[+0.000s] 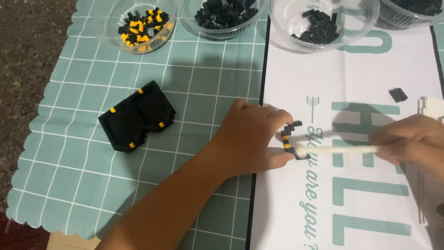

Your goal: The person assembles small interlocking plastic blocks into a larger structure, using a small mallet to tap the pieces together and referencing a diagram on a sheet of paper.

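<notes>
Brick strip (pixel 289 139), black and yellow, is pinched by left hand (pixel 252 139) fingers; right hand (pixel 409 139) fingers grip a white tool (pixel 337 149) touching it.

Brick block (pixel 137 116) lies left of the hands; four bowls (pixel 141 25) stand behind.

home hobby table: checked tablecloth (pixel 92 180), bowls of tiny bricks (pixel 141 25).

1. Work surface: teal mat (pixel 115 185) with a white grid and a scalloped edge.
2. White printed sheet (pixel 370 74) with teal lettering lies over the mat's right part.
3. Dark speckled surface (pixel 27 69) shows at left, beyond the mat.
4. Light comes from above; soft shadows fall on the sheet.
</notes>
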